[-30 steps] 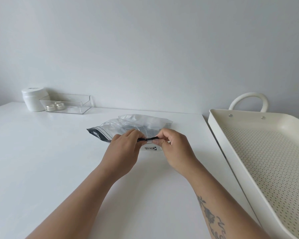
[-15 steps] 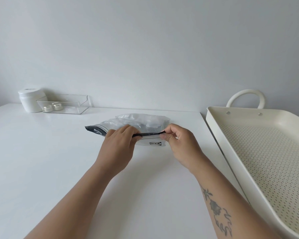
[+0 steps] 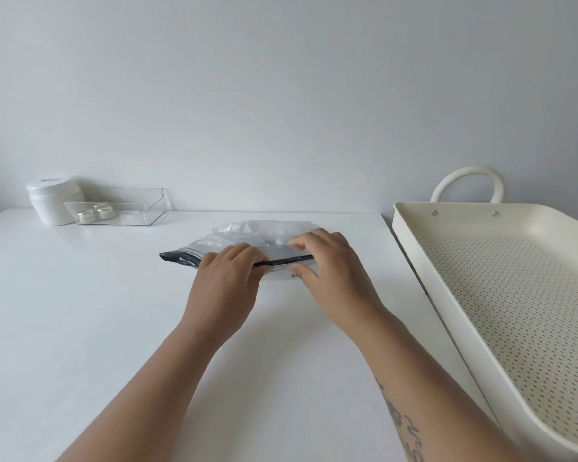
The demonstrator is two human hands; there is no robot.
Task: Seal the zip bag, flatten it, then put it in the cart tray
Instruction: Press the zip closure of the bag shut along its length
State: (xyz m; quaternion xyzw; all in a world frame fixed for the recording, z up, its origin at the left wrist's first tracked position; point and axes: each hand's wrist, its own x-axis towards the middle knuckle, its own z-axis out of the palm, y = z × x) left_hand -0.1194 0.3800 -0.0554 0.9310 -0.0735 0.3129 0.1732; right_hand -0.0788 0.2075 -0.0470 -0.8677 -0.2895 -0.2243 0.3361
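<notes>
One head-worn wide view looks forward and down, close over the table point(image 3: 80, 328)

Under my fingers the zip bag point(image 3: 247, 236) is clear, crinkly plastic; at three o'clock, the cart tray point(image 3: 414, 248) looks matt, perforated.

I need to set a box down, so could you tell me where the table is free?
Free: the white table left of the zip bag, and the near edge. The cart tray is bare. Crowded: the clear bin and white jar at the far-left corner.
</notes>
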